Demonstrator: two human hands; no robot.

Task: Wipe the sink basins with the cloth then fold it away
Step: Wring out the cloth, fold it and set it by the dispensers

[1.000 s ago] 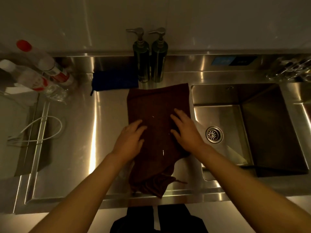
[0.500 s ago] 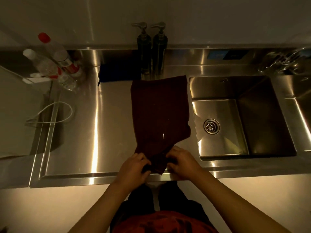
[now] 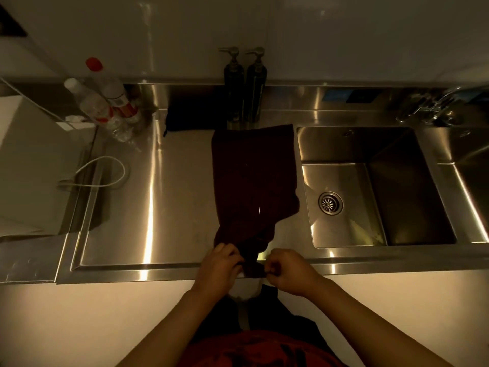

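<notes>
A dark maroon cloth point(image 3: 254, 176) lies spread on the steel counter just left of the sink basin point(image 3: 344, 229). Its far part is flat; its near end narrows and bunches over the counter's front edge. My left hand point(image 3: 219, 268) pinches the left side of that near end. My right hand point(image 3: 288, 271) pinches its right side, fingers curled. The basin has a round drain point(image 3: 330, 203) and holds nothing else that I can see. A second basin point(image 3: 473, 165) shows at the far right.
Two dark pump bottles point(image 3: 244, 86) stand at the back wall behind the cloth. A dark blue cloth point(image 3: 190, 115) lies left of them. Plastic bottles point(image 3: 105, 102) and a white cable point(image 3: 100, 173) are at the left. A faucet point(image 3: 428, 107) sits at the back right.
My hands left the middle of the cloth and came back to its near end at the counter's front edge, where they now pinch it. The camera view pulled back.
</notes>
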